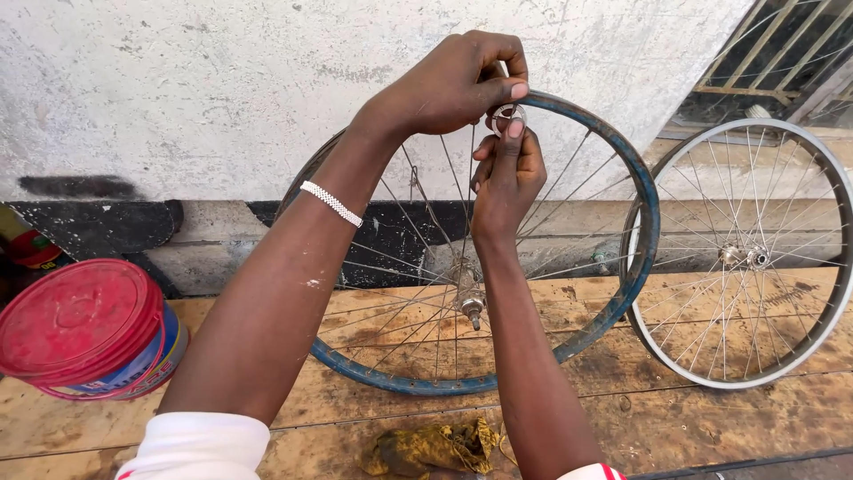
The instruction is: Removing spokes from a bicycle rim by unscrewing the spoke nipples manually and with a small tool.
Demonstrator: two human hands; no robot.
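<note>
At twelve o'clock on the blue wheel rim (641, 233), both hands met over a small silver tool (506, 114). The left hand (449, 84) curled closed, thumb and forefinger pinching that tool against the rim. The right hand (505, 178) rose from six o'clock, fingertips (514, 130) pressed up against it. At three o'clock leaned a silver wheel (745, 256); at nine o'clock sat a red-lidded bucket (84, 324); a dirty yellow rag (435, 447) lay at six o'clock on the wooden planks (693, 418).
</note>
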